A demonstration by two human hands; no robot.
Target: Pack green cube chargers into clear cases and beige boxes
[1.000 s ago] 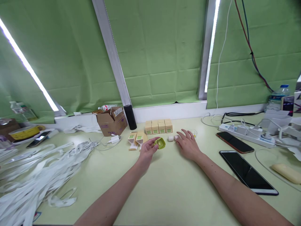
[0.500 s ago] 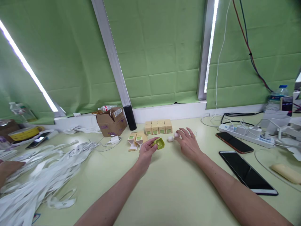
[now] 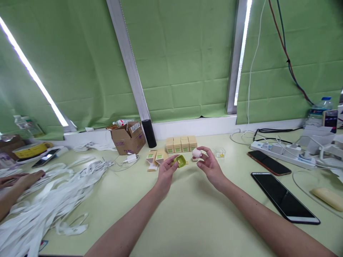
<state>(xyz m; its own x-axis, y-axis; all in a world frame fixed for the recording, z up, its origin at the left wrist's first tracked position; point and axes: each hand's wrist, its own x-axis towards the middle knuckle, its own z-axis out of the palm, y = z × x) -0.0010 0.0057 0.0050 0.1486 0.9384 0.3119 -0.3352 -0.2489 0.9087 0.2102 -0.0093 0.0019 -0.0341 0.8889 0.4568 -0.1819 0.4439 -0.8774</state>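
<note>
Near the middle of the frame, the left hand (image 3: 165, 175) has its thumb and fingers closed on the rim of a small green case (image 3: 180, 161), its open side showing, while just to its right the right hand (image 3: 212, 167), partly open with its fingers curled, has a small white rounded piece (image 3: 196, 153) at its fingertips. Just above them stands a row of small tan boxes (image 3: 177, 145), with two opened boxes (image 3: 155, 157) to the left and a clear dish (image 3: 220, 152) to the right, all on the pale table (image 3: 187, 217).
</note>
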